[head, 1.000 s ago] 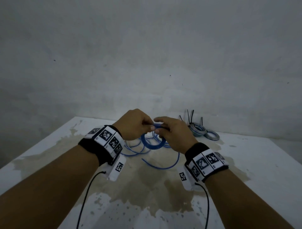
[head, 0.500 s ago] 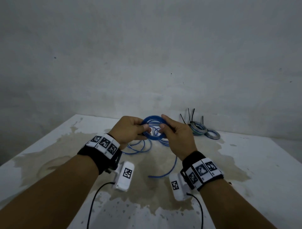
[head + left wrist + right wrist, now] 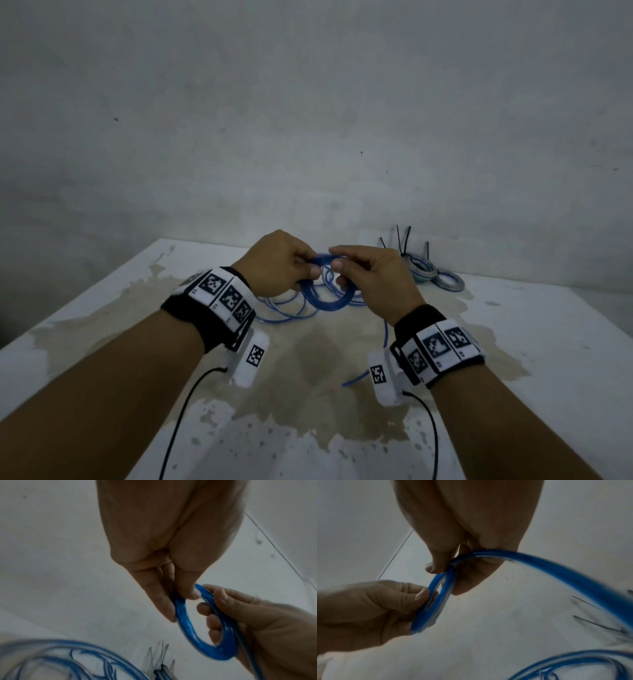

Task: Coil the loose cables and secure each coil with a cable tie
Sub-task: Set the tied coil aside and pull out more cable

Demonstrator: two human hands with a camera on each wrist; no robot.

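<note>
A small coil of blue cable (image 3: 327, 301) hangs between both hands above the white table (image 3: 548, 342). My left hand (image 3: 284, 265) pinches the coil's left side (image 3: 181, 609) between thumb and fingers. My right hand (image 3: 373, 277) grips its right side (image 3: 436, 597) with curled fingers. The uncoiled blue cable (image 3: 287, 311) lies in loops on the table behind the hands, and its free end (image 3: 352, 381) trails toward my right wrist. Two finished coils (image 3: 424, 270) with black cable ties (image 3: 402, 238) sticking up lie at the back right.
A grey wall (image 3: 308, 120) rises right behind the table. A large brownish stain (image 3: 308, 370) covers the table's middle. Black wires (image 3: 181, 411) run from the wrist cameras toward me. The table's left edge (image 3: 85, 301) slants toward me.
The hands have drawn closer together and dropped a little, and the coil has tilted from facing me to hanging lower between them. The cable's free end has been pulled toward the right wrist.
</note>
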